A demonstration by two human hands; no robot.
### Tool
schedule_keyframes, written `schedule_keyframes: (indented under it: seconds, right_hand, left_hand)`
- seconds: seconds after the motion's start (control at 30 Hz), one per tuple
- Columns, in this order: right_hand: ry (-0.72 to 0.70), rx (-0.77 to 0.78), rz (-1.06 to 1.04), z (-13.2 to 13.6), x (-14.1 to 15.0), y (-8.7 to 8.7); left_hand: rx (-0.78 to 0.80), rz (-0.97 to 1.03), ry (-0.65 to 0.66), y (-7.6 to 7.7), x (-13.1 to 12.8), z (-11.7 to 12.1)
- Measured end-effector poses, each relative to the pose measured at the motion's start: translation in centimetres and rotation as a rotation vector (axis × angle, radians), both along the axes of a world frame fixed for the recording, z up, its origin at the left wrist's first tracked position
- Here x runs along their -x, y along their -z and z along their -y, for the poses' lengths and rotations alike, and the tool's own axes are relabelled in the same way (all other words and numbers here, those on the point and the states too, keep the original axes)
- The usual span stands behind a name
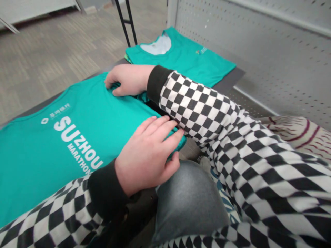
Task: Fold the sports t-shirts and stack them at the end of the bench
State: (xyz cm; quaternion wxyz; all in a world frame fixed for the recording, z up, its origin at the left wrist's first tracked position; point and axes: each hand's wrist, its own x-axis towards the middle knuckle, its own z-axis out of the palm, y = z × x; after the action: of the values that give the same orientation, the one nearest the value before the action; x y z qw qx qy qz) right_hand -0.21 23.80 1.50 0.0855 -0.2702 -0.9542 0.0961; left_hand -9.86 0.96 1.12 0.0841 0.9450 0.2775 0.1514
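A teal shirt (85,103) with white lettering "SUZHOU MARATHON" lies spread out in front of me. My right hand (128,81) reaches over its far part. The fingers and thumb of that hand are bent together on the fabric, gathering it into small folds. Nearer to me, my left hand (148,155) rests palm down at the shirt's right edge. Its fingers stretch flat across the fabric, with the thumb apart beside the edge. Whether the thumb pinches any cloth from below is hidden.
Another teal shirt (181,55), folded and with a white inside collar, lies at the far end of the dark table (234,77). A grey perforated panel (258,44) stands on the right. My grey-clad knee (191,199) is below the table edge.
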Motion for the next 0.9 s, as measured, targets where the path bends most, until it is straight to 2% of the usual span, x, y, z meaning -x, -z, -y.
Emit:
schedule_keyframes:
  seconds: [0.2, 0.3, 0.53, 0.63, 0.73, 0.9]
  right_hand:
    - [0.015, 0.019, 0.003, -0.1, -0.1, 0.1]
    - [0.007, 0.026, -0.014, -0.2, -0.2, 0.1]
    - [-0.003, 0.022, -0.014, 0.0, -0.3, 0.1]
    - [-0.005, 0.017, -0.009, 0.1, -0.3, 0.0]
    - [-0.004, 0.012, -0.011, 0.2, -0.3, 0.0]
    - [-0.018, 0.004, -0.028, -0.7, -0.3, 0.7]
  left_hand:
    - [0.061, -0.207, 0.013, 0.4, 0.8, 1.1]
    - [0.043, -0.239, 0.000, 0.3, 1.5, 1.9]
    - [-0.033, -0.229, 0.060, -0.7, 1.8, 2.6]
    - [-0.090, -0.208, 0.042, -1.6, 1.8, 2.5]
    - [-0.075, -0.212, 0.064, -2.1, 1.9, 1.9]
    - [-0.027, -0.177, 0.083, -1.3, 1.2, 0.5]
